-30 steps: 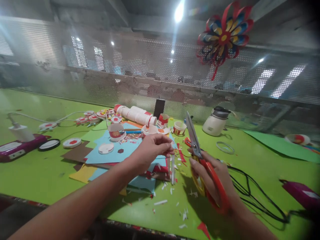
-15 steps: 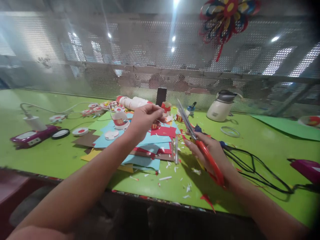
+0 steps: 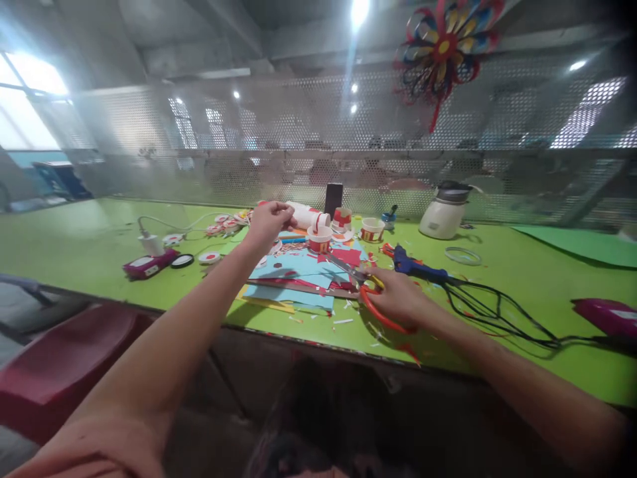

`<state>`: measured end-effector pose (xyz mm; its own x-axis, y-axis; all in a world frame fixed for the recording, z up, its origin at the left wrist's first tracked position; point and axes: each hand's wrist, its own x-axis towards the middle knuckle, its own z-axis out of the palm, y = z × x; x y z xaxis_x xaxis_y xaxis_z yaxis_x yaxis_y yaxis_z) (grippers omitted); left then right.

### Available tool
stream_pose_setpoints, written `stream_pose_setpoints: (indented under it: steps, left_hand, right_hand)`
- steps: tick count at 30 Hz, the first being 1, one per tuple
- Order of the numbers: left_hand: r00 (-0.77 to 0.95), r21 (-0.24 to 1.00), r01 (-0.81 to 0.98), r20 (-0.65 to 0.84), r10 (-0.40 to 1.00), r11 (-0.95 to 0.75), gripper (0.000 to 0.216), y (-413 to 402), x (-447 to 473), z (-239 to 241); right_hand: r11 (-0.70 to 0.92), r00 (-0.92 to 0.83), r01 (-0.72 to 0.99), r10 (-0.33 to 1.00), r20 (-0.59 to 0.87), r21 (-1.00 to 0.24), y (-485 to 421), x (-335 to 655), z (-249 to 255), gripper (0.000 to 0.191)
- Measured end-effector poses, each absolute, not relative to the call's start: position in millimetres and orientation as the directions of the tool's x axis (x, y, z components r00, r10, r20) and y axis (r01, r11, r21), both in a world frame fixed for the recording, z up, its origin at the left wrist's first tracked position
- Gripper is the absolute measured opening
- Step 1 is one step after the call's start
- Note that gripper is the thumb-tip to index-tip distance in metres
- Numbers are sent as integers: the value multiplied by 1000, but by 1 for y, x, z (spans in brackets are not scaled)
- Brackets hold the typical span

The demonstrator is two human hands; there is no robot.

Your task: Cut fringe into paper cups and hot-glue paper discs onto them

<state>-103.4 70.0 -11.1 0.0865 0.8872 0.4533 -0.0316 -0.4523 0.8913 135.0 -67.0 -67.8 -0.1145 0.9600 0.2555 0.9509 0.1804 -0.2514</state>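
Observation:
My right hand grips a pair of scissors by its orange-red and yellow handles. The metal blades point left over stacked light-blue paper and red paper scraps. Above the back left of the pile, my left hand has its fingertips pinched together; what is between them, if anything, is too small to make out. A white paper cup with a red band stands on the papers, just beyond the scissor tips. A second red-and-white cup stands farther right.
A blue glue gun with a dark cable lies right of my right hand. Behind stand a white jug and a dark upright phone-like block. A purple power strip sits left. Paper snippets litter the green table near its edge.
The scissors have come down from pointing up to lying low over the papers, with my right hand lower and farther left. My left hand has moved left, uncovering the cup. The view has shifted.

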Motion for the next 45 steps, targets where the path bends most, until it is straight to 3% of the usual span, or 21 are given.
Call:
stream_pose_setpoints:
  steps: [2, 9, 16, 24, 28, 33, 40, 45]
  left_hand:
    - [114, 883, 98, 449, 886, -460, 10, 58, -119, -18]
    - [128, 879, 271, 371, 920, -393, 12, 37, -155, -63]
    - [147, 872, 336, 325, 934, -356, 9, 47, -158, -87]
    - [139, 829, 402, 365, 920, -389, 14, 46, -163, -95]
    - [96, 803, 440, 403, 910, -402, 15, 44, -166, -93]
    - [106, 788, 450, 421, 901, -421, 15, 42, -165, -91]
    - [122, 798, 430, 413, 902, -423, 14, 42, -164, -91]
    - [116, 815, 406, 402, 908, -413, 12, 40, -162, -90]
  right_hand:
    - [178, -139, 966, 969, 205, -185, -69, 136, -65, 37]
    - [173, -175, 984, 983, 54, 35, -73, 136, -60, 31]
    - [278, -292, 943, 955, 57, 184, -82, 121, -40, 33]
    - [564, -583, 805, 809, 73, 181, -6, 32, -27, 29]
    - [639, -650, 745, 760, -5, 191, 32, 7, -41, 27]
    - [686, -685, 704, 725, -80, 183, 45, 12, -56, 24]
    - [701, -712, 693, 702, 4, 167, 42, 22, -73, 23]
    - [723, -728, 686, 682, 74, 83, 37, 29, -81, 20]
